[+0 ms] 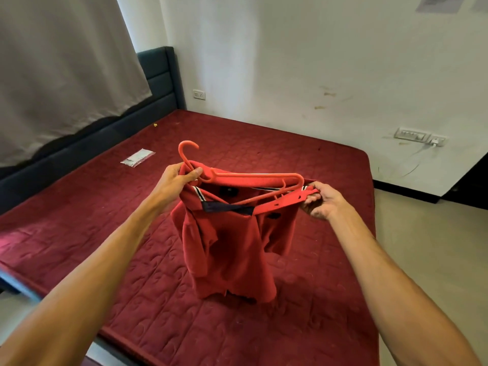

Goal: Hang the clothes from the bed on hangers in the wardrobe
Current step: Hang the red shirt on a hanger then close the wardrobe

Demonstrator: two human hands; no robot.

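red polo (232,254) (striped collar (197,192)), coral hanger (250,177)

Red shirt (232,249) (striped collar), maroon bed (303,159)

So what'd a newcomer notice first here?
A red polo shirt with a striped collar, dead centre, hangs from an orange-red plastic hanger; the left hand grips the hanger below its hook, the right hand pinches the shirt's button placket. Beneath lies a maroon quilted mattress, a small clear plastic packet at its far left.
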